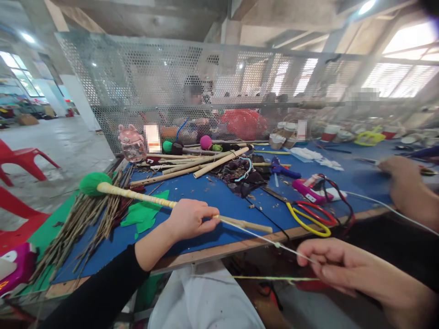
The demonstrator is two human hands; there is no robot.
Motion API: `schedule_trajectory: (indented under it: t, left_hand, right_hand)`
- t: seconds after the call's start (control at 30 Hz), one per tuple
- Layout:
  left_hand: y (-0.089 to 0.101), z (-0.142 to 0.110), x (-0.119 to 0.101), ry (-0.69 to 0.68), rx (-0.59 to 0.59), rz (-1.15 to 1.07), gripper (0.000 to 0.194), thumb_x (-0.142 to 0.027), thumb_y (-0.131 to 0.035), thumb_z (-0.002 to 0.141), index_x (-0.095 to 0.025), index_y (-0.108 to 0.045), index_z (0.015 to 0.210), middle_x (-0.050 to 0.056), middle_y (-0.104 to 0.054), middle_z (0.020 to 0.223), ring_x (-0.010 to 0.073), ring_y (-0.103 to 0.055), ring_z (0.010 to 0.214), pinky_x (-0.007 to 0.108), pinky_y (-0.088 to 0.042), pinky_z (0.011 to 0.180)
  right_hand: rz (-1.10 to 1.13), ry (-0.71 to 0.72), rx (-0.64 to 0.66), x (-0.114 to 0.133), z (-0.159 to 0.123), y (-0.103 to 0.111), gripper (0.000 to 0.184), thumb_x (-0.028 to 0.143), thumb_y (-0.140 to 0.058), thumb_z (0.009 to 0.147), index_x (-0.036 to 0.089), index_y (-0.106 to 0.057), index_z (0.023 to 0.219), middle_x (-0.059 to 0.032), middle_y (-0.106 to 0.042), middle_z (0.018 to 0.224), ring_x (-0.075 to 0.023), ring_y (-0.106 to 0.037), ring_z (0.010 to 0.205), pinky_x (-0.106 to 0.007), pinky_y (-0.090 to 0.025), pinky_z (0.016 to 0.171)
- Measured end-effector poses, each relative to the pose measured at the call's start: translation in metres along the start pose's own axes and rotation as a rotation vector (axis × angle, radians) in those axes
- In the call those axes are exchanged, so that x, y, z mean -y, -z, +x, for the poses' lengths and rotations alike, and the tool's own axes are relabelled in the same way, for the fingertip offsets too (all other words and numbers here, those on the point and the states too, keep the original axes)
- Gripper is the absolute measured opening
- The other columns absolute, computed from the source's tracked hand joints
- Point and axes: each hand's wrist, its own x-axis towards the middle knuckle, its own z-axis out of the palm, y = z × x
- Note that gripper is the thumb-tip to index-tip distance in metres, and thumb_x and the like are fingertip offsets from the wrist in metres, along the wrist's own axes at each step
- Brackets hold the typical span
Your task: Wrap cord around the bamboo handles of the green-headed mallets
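Observation:
My left hand (192, 219) is closed around a wooden stick (255, 225), which lies slantwise above the front edge of the table. Pale yellow wrapping (137, 195) covers the stick from my hand to a round green ball (95, 183) at its far left end. From the stick beside my left fingertips, a thin whitish string (254, 234) runs taut to my right hand (353, 265). My right fingers pinch this string past the table's front edge. Lower down, a yellowish length of string (274, 278) stretches leftward from near my right hand.
Thin twigs (82, 224) lie in a bundle at the left by green fabric scraps (146, 214). Yellow-and-red-handled scissors (305, 217) rest near the front edge. Thicker sticks (206, 164) pile behind. Another person's hand (408, 187) is at right; a mesh screen (154, 68) backs the table.

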Motion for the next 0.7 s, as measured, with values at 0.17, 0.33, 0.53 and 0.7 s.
schedule_trajectory:
  t: [0.17, 0.33, 0.53, 0.7]
  left_hand:
    - [-0.007, -0.008, -0.005, -0.059, 0.081, -0.064, 0.028, -0.036, -0.039, 0.082, -0.025, -0.063, 0.074, -0.002, -0.057, 0.058, 0.0099, -0.052, 0.057, 0.021, -0.027, 0.049]
    - [-0.001, -0.010, -0.005, -0.059, 0.011, -0.060, 0.025, -0.034, -0.041, 0.080, -0.024, -0.063, 0.072, -0.002, -0.055, 0.055, 0.0095, -0.051, 0.054, 0.021, -0.028, 0.049]
    - [0.015, -0.011, 0.000, -0.081, -0.199, -0.013, 0.024, -0.031, -0.042, 0.078, -0.022, -0.063, 0.070, -0.001, -0.049, 0.049, 0.0089, -0.046, 0.048, 0.021, -0.028, 0.048]
    - [0.027, -0.008, -0.014, -0.231, -0.246, 0.026, 0.025, -0.036, -0.041, 0.077, -0.024, -0.062, 0.070, -0.002, -0.045, 0.047, 0.0097, -0.044, 0.046, 0.022, -0.028, 0.046]
  right_hand:
    - [0.279, 0.245, -0.145, -0.007, 0.025, -0.007, 0.053, 0.044, -0.060, 0.068, 0.022, -0.049, 0.115, 0.0052, -0.035, 0.047, -0.0060, -0.024, 0.037, -0.020, -0.020, 0.036]
    - [0.253, 0.201, -0.143, 0.009, 0.088, -0.013, 0.068, 0.040, -0.053, 0.076, 0.031, -0.020, 0.134, 0.0070, -0.037, 0.054, -0.0043, -0.016, 0.037, -0.016, -0.013, 0.035]
    - [-0.197, 0.163, -0.122, 0.015, 0.131, -0.038, 0.061, 0.038, -0.054, 0.075, 0.018, -0.034, 0.130, 0.0046, -0.045, 0.057, -0.0068, -0.036, 0.046, -0.017, -0.029, 0.043]
    - [-0.371, 0.229, -0.030, 0.017, 0.112, -0.058, 0.042, 0.050, -0.040, 0.081, 0.018, -0.059, 0.099, -0.0038, -0.058, 0.079, -0.0125, -0.049, 0.065, -0.022, -0.040, 0.057]
